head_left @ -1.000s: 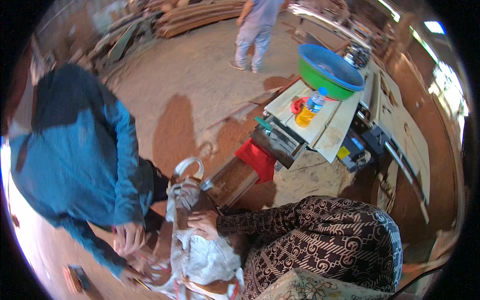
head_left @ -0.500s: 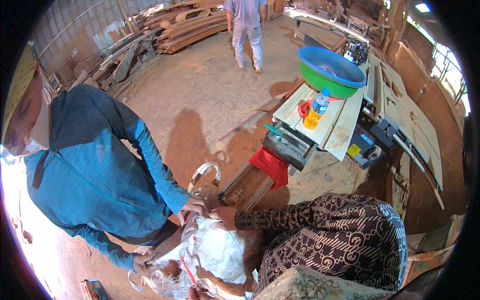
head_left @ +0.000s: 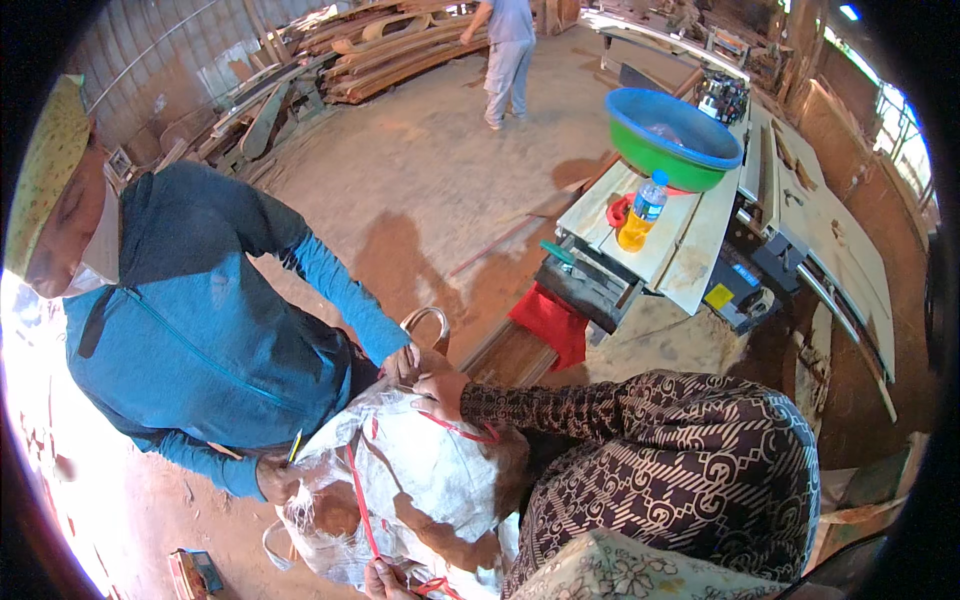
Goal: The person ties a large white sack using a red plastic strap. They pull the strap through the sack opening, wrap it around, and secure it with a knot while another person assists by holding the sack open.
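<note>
A white woven sack [head_left: 440, 490] lies in front of me, with loose frayed threads on its left side. My right hand [head_left: 440, 388], in a brown patterned sleeve, is closed on the sack's far edge, and a red strip [head_left: 460, 428] trails below its fingers. At the lower edge, my left hand [head_left: 385, 580] pinches a second red strip [head_left: 360, 500], which runs up across the sack. Only part of this hand shows. Beside my right hand, a co-worker's hand [head_left: 402, 362] holds the same edge. The co-worker's other hand [head_left: 275, 478] is at the sack's left side, near a slim yellow-and-dark tool [head_left: 296, 445].
The co-worker in blue [head_left: 210, 310] stands close on my left. Ahead right, a machine table [head_left: 660, 235] bears a blue-and-green basin [head_left: 675, 140] and a bottle of yellow liquid [head_left: 643, 212]. Timber [head_left: 400, 60] is stacked far back, near another person [head_left: 510, 60]. A red cloth [head_left: 552, 325] hangs below the table.
My right hand and the co-worker's hand beside it have moved away from me with the sack's edge. A red strip now shows under my right hand. The person at the back has turned.
</note>
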Available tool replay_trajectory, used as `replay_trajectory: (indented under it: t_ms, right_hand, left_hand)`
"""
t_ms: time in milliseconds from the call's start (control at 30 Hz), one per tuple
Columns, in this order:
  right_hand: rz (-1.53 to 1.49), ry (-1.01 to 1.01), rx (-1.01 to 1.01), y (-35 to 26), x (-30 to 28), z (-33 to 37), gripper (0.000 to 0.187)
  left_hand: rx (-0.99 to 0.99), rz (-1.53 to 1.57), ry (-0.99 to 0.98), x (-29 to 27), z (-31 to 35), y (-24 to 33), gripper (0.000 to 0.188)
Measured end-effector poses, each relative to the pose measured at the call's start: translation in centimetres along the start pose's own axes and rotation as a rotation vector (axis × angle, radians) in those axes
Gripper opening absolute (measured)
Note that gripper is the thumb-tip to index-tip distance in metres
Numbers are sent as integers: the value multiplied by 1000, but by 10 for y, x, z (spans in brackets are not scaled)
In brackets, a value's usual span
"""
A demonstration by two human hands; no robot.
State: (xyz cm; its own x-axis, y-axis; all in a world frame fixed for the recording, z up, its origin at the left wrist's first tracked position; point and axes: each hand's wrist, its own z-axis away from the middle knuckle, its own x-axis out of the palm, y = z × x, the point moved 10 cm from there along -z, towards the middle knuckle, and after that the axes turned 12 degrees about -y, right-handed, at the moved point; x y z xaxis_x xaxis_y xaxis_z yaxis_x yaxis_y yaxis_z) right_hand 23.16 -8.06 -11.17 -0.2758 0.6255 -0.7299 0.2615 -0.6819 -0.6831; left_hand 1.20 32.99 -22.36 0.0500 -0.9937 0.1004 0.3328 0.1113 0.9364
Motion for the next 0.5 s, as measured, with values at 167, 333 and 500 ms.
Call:
replay_trajectory:
  t_ms: [167, 333, 500]
  right_hand:
    - [77, -65, -24, 11, 14, -5, 32]
    - [36, -41, -103, 26, 42, 10, 29]
    - [22, -47, 23, 54, 42, 21, 26]
  left_hand:
    - [188, -156, 116, 62, 41, 61, 31]
    - [131, -55, 238, 80, 71, 65, 21]
    - [89, -76, 353, 73, 89, 52, 22]
